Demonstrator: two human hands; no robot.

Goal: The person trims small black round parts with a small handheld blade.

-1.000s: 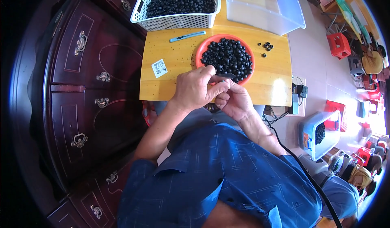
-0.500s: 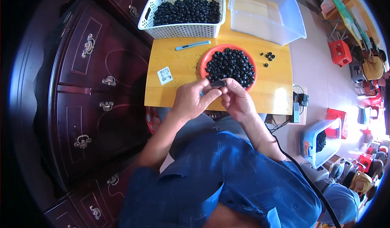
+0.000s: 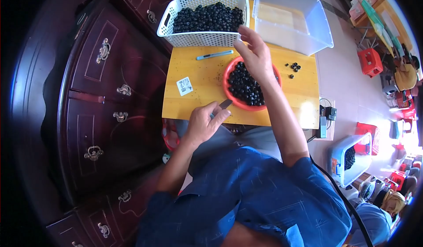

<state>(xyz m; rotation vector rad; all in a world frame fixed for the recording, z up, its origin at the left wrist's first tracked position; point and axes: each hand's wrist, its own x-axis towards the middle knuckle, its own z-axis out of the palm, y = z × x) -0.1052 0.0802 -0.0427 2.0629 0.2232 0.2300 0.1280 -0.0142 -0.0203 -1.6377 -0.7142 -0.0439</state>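
In my left hand, near the table's front edge, is a small knife; its short grey blade sticks out past the fingers, and a bit of blue handle shows. My right hand reaches over the red bowl toward the front right corner of the white perforated basket. Its fingers and thumb are apart, and I see nothing between them. Small black round pieces, some with holes, fill the bowl, partly hidden by my right forearm. More black pieces are heaped in the basket.
A clear plastic bin stands at the back right of the yellow table. Several loose black pieces, a blue cutter and a white label lie there. Dark wooden drawers stand at left; a black cable runs at right.
My right hand has left the left one and moved up and away over the bowl to the basket's corner. My left hand has come slightly nearer me, still with the knife.
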